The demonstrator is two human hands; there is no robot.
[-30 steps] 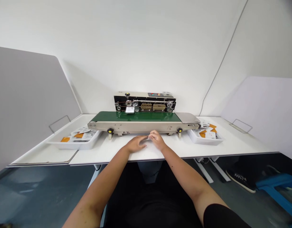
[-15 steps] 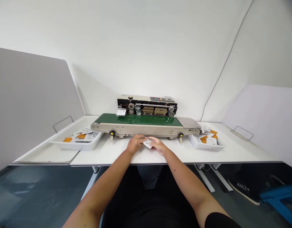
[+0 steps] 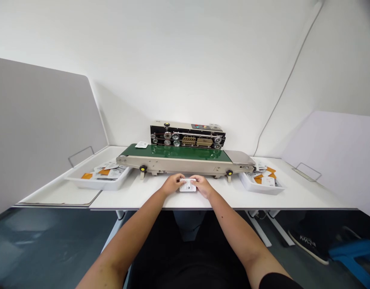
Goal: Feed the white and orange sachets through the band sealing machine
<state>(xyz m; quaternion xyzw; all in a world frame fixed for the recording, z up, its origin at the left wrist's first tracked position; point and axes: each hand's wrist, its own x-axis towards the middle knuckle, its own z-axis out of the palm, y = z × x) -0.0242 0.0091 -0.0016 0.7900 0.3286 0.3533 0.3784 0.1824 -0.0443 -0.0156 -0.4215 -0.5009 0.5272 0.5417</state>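
Between my two hands, in front of the sealing machine, is a small white printed packet (image 3: 187, 186), its printed face turned towards me. My left hand (image 3: 172, 184) grips its left edge with thumb and fingers. On the opposite edge, my right hand (image 3: 203, 185) pinches it the same way. Just behind them runs the green conveyor belt (image 3: 185, 152) of the band sealer (image 3: 187, 135). A second white packet (image 3: 142, 145) lies at the belt's left end.
To the left stands a white bin (image 3: 94, 184) of white and orange packets. A similar white bin (image 3: 261, 186) is at the right end of the machine. Grey partitions flank the white table (image 3: 136, 198). Below right are a shoe (image 3: 308, 245) and a blue stool (image 3: 356, 255).
The packet in my hands has turned from a tilt to level, its face now towards me. The other packet has moved left along the belt, away from the sealer's rollers.
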